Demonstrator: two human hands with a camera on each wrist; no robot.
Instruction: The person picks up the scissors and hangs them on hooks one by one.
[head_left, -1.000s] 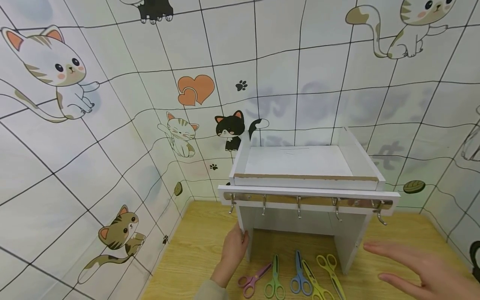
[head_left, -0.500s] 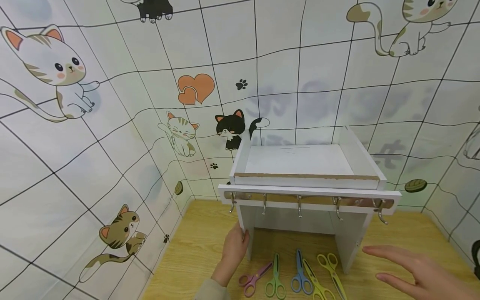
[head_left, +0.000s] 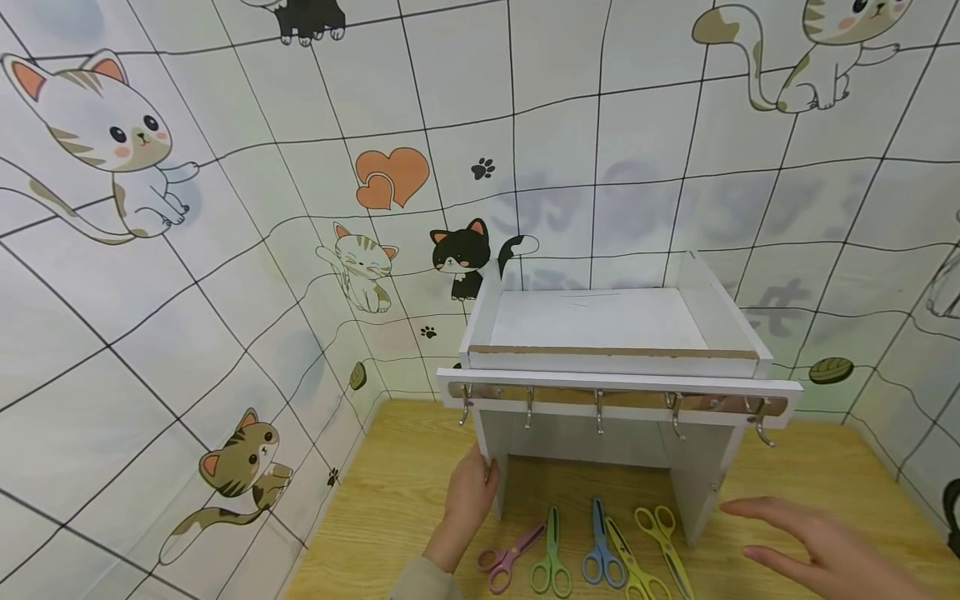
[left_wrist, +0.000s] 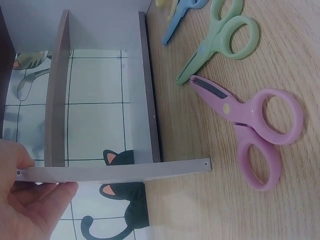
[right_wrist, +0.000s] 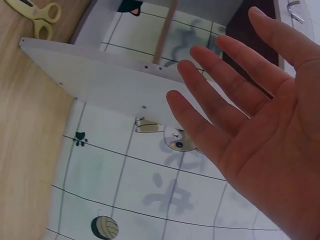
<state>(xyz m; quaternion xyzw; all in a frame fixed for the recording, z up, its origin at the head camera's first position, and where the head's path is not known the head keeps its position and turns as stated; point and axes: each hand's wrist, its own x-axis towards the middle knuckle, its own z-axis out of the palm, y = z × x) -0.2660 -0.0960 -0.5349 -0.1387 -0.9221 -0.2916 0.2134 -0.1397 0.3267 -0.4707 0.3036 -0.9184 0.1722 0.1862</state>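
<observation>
A white shelf rack (head_left: 618, 364) with a row of metal hooks (head_left: 598, 412) along its front stands on the wooden table. My left hand (head_left: 467, 500) grips the edge of its left side panel; in the left wrist view the thumb and fingers of that hand (left_wrist: 30, 192) lie on opposite faces of the panel (left_wrist: 115, 172). Just off the right side panel (head_left: 701, 492) is my right hand (head_left: 817, 537), its fingers extended and holding nothing. The palm of that hand (right_wrist: 270, 115) shows in the right wrist view, overlapping the rack there.
On the table (head_left: 397, 450), several scissors lie in front of and under the rack: pink (head_left: 510, 560), green (head_left: 552, 554), blue (head_left: 601, 550) and yellow (head_left: 663, 546). Cat-patterned sheeting (head_left: 600, 142) covers the walls behind and beside it. A black object (head_left: 951, 508) shows at the right edge.
My right hand has shifted a little left, closer to the rack's right panel. The left hand, the rack and the scissors stay where they were.
</observation>
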